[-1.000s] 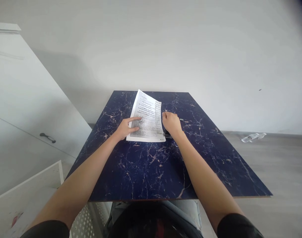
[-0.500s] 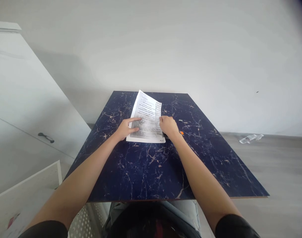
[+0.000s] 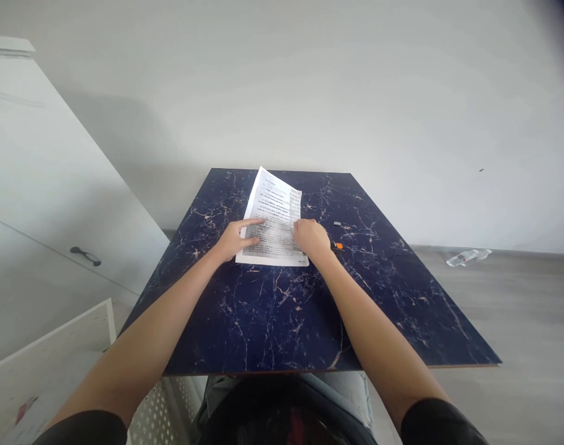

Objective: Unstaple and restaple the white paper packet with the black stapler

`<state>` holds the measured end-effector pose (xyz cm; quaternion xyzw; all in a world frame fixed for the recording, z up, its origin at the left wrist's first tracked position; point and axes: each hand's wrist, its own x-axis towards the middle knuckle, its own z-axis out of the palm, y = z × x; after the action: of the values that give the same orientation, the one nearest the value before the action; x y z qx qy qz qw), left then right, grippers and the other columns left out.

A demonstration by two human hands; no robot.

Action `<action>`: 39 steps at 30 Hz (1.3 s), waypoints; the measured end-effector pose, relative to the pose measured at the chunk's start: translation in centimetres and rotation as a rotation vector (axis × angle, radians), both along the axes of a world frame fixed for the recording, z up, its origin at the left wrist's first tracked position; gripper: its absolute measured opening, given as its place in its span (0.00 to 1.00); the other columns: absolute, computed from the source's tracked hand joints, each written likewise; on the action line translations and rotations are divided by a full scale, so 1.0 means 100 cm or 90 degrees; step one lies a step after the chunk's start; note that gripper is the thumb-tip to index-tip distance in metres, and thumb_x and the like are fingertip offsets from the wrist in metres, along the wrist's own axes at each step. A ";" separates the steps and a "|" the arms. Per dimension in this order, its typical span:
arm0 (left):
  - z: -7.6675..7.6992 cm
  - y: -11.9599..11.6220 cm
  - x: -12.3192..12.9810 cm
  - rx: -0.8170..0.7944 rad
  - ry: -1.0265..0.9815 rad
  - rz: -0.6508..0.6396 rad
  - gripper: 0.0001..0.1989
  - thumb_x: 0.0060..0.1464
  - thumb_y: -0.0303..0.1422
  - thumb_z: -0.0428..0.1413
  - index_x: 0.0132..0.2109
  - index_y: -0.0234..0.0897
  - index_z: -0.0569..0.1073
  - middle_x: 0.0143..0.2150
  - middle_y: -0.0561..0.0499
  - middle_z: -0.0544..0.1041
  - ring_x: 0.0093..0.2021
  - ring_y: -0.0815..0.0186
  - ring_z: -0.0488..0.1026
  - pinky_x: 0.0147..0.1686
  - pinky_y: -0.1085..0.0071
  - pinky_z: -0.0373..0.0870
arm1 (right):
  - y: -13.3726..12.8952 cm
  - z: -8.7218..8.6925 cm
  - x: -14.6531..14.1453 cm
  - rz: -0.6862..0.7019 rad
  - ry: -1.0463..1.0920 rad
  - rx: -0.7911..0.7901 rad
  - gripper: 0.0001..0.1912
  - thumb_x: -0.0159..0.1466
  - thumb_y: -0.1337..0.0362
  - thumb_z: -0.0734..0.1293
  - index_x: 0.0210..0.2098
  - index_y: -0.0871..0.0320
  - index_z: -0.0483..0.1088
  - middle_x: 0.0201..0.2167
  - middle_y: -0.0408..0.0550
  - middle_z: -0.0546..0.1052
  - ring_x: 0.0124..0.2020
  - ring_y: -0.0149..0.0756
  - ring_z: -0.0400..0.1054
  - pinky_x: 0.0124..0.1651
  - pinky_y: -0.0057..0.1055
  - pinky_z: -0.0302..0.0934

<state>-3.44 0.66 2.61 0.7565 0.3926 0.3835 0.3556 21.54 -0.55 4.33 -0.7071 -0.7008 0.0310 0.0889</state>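
Pale grey paint covers the big wall (image 3: pixel 282 80), far past both hands. Dark blue with light squiggly lines, the tabletop (image 3: pixel 272 321) is under both grips. The white paper (image 3: pixel 275 207), full of small print, lies on it between the left grip (image 3: pixel 234 240) and the right grip (image 3: pixel 312 238), with its top poking out past them.

The left grip is spread wide, thumb and fingers on the paper's left side. It should press down softly and evenly, so the paper won't slide or wrinkle. The right grip is curled up at the paper's right side; I can't tell if it pinches anything. It should go slow and light, because a hard tug could bend or rip the edge.

An orange and black thing (image 3: pixel 338 246) peeks out just right of the right grip. A tiny grey bit (image 3: pixel 337 224) sits near it, farther back.
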 end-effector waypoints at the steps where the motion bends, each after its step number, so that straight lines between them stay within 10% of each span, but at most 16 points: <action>1: 0.000 0.000 0.000 0.002 0.001 -0.002 0.31 0.48 0.44 0.68 0.59 0.42 0.77 0.62 0.46 0.75 0.64 0.49 0.69 0.67 0.52 0.60 | 0.000 0.000 0.000 0.005 -0.005 -0.003 0.20 0.72 0.62 0.55 0.45 0.63 0.77 0.41 0.65 0.79 0.41 0.50 0.75 0.42 0.38 0.64; 39: -0.002 0.000 0.001 -0.009 -0.008 0.005 0.29 0.47 0.43 0.67 0.57 0.42 0.78 0.60 0.45 0.76 0.62 0.49 0.71 0.67 0.50 0.61 | -0.007 -0.007 -0.014 0.050 -0.057 0.006 0.17 0.69 0.72 0.54 0.46 0.65 0.73 0.43 0.65 0.78 0.45 0.49 0.74 0.47 0.38 0.60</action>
<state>-3.38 0.67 2.45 0.7501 0.3963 0.3868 0.3616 20.13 -1.23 3.64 -0.6795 -0.7313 -0.0004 0.0591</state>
